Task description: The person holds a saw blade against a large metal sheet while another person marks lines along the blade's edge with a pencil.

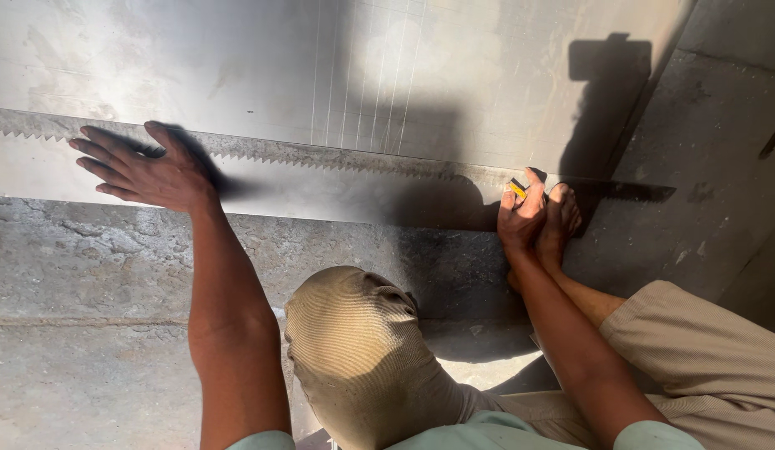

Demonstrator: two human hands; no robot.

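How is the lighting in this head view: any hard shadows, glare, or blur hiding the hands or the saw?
Head view: hard sunlight from behind, sharp focus, no blur. A dark body shadow crosses the saw blade and grey sheet; the left hand casts a crisp shadow. The right hand, pinching a yellow pencil, sits partly shaded. Mild glare top centre.

so colour-wise it's mostly grey here: the big flat metal sheet [454, 75] is dull silver-grey with faint pale scribed lines running in a grid, and the long saw-toothed metal strip [321, 156] along its near edge is a darker grey. The rough concrete floor [87, 275] is mottled grey-brown. The short pencil stub [517, 187] in the right hand [521, 218] is yellow with a black band. Trousers [354, 350] are khaki tan, shirt sleeves pale mint green
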